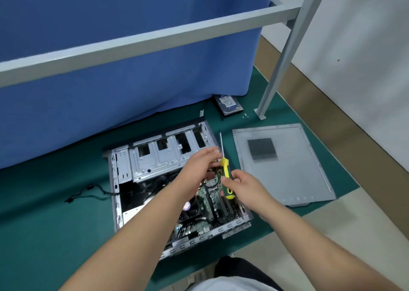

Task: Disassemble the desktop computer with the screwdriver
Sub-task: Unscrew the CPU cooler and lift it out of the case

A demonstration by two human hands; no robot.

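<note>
The open computer (pixel 177 191) lay on the green mat (pixel 55 213). The right hand (pixel 242 186) gripped the screwdriver (pixel 226 178); the left hand (pixel 199 164) pinched its top. Next, the tip probably needed a screw inside.

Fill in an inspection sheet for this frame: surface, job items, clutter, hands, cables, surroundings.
Surface: green mat on the floor.
Job's things: open computer case lying flat, motherboard exposed; side panel off, lying to its right; yellow-green screwdriver over the case.
Clutter: hard drive by the curtain; small screws near the frame foot.
Grippers: right hand holds the screwdriver handle; left hand at its shaft.
Cables: loose black cable left of the case; black wires inside it.
Surroundings: blue curtain, grey metal frame, white wall.
</note>
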